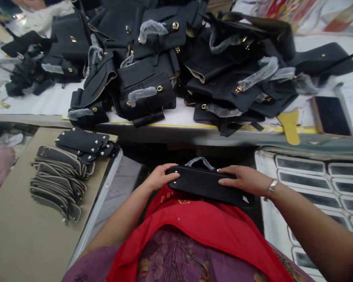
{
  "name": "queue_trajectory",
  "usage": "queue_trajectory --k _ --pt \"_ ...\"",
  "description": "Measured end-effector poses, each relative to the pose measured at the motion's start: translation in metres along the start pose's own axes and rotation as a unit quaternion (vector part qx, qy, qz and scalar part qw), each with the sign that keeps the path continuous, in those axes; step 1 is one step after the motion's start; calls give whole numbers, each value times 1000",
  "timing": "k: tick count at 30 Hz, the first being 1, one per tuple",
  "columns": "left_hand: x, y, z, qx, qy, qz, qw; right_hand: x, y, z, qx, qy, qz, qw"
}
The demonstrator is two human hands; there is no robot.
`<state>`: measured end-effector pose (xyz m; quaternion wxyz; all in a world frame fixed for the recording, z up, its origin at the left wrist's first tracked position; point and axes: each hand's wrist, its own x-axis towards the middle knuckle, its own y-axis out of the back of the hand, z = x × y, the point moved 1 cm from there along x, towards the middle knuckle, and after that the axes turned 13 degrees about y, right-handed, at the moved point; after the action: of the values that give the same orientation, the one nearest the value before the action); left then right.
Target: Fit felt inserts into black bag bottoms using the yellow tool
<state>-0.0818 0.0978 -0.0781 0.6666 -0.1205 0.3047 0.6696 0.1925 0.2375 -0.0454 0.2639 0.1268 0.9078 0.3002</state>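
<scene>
A black handbag piece [201, 182] with metal studs at its left end lies across my lap, over the red apron [194, 219]. My left hand [161, 176] grips its left end, thumb on the front face and fingers over the top edge. At the right part, my right hand [244, 179] holds it the same way. A plastic-wrapped handle [200, 161] rises behind its top edge. What lies beneath and behind the piece is hidden. A small pale patch shows near its lower right corner.
Many black handbags [147, 90] with wrapped handles crowd the table ahead. To the left, black leather panels [59, 180] are stacked on a brown board [14, 235]. Rows of dark strips lie on a white sheet [270, 219] at right. A phone [332, 115] and yellow piece [290, 125] lie at the table edge.
</scene>
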Motion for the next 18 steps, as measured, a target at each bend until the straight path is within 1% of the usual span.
queue_trajectory --k 3,5,9,11,13,14,16,18 --pt "1 2 -4 -18 0 -12 1000 23 -1 -22 -27 19 -53 998" --pt "0 3 -8 -32 -7 -35 999 40 -6 -39 -53 25 -65 996" --pt "-3 6 -15 -70 -27 -101 992 72 -23 -70 -99 51 -41 993" --pt "-4 7 -17 -75 -39 -111 990 81 -32 -80 -118 62 -23 991" --pt "-5 6 -18 -67 -53 -100 991 79 -41 -86 -150 60 8 987" --pt "-6 5 -18 -60 -59 -88 993 74 -44 -87 -173 59 30 983" --pt "-7 2 -19 -45 -66 -55 995 56 -48 -84 -217 60 80 971" --pt "-10 -2 -19 -35 -62 -23 997 30 -47 -71 -241 49 115 962"
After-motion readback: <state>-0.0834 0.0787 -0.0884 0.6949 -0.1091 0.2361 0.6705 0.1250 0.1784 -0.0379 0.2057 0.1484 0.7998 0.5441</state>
